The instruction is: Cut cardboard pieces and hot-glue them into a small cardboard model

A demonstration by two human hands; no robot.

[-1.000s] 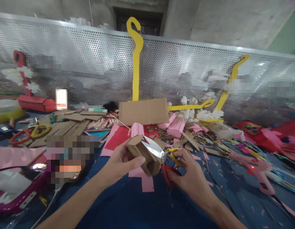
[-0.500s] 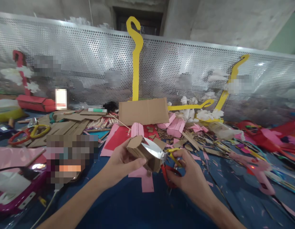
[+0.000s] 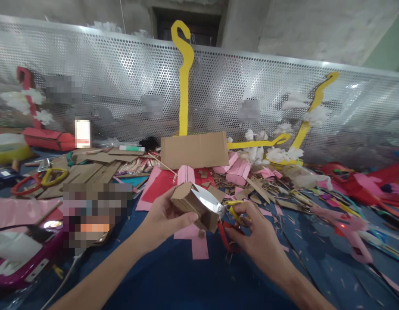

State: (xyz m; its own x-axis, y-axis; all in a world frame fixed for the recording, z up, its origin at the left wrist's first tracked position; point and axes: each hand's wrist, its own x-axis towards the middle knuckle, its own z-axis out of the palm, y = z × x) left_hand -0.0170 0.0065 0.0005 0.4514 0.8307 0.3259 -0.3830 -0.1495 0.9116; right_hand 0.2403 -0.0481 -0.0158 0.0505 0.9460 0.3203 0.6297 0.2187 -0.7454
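My left hand (image 3: 165, 219) is closed around a small folded cardboard box (image 3: 183, 198), thumb along its near side. In my right hand (image 3: 253, 230) are scissors (image 3: 208, 201) with one yellow and one red handle loop. Their silver blades lie at the upper edge of the cardboard; whether they pass through it I cannot tell. Below the box, pink paper (image 3: 199, 247) lies on the blue tabletop. Just beyond are a small pink box (image 3: 185, 175) and red paper (image 3: 157, 189).
A cardboard panel (image 3: 194, 150) with a tall yellow hook (image 3: 185, 86) stands ahead. To the right lies a pink glue gun (image 3: 344, 228) with a lit red light. Another pair of scissors (image 3: 41, 181) rests at left, near cardboard strips (image 3: 96, 176). A perforated metal screen (image 3: 122, 86) runs behind.
The scissors and the cardboard box have shifted very slightly, and the scissors' handle loops have moved a little. Both hands keep their hold.
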